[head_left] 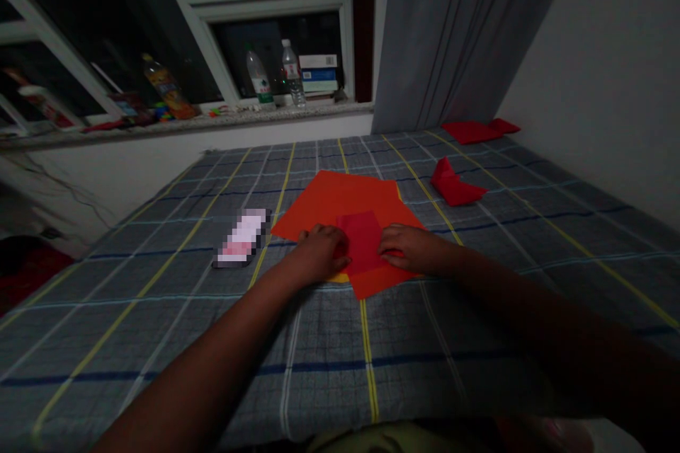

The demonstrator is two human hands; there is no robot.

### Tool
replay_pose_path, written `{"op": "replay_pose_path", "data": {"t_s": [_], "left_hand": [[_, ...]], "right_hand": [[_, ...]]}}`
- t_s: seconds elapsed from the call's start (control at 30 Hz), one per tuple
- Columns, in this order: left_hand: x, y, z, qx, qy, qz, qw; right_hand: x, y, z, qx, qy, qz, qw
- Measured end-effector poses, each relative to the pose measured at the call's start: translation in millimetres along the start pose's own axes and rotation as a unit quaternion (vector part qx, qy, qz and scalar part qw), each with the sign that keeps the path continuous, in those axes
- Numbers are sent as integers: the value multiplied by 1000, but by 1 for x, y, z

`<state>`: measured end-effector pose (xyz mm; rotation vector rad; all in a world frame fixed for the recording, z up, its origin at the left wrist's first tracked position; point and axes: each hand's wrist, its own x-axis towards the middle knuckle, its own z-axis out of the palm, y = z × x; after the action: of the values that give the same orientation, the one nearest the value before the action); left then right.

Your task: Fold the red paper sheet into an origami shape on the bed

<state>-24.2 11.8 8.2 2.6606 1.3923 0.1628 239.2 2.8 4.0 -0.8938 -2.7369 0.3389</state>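
A small folded sheet of pinkish-red paper lies in front of me, on top of larger orange paper sheets. My left hand is at its left edge, fingers curled, with thumb and fingertips closed on the paper. At the opposite edge, my right hand is bent the same way, thumb and index finger pinching the red paper's side. A bit of yellow paper peeks out below the left hand. The palms and part of the orange sheets' lower edges are hidden by my hands.
A phone lies left on the checked bedspread. To the right is a folded red paper piece; more red paper lies by the curtain. Bottles and stacked boxes line the windowsill.
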Motion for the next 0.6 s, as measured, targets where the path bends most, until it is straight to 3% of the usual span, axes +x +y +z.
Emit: {"op": "replay_pose_path", "data": {"t_s": [0.6], "left_hand": [[11, -15, -2, 9, -59, -62, 996]], "right_hand": [[1, 6, 5, 6, 9, -17, 1000]]}}
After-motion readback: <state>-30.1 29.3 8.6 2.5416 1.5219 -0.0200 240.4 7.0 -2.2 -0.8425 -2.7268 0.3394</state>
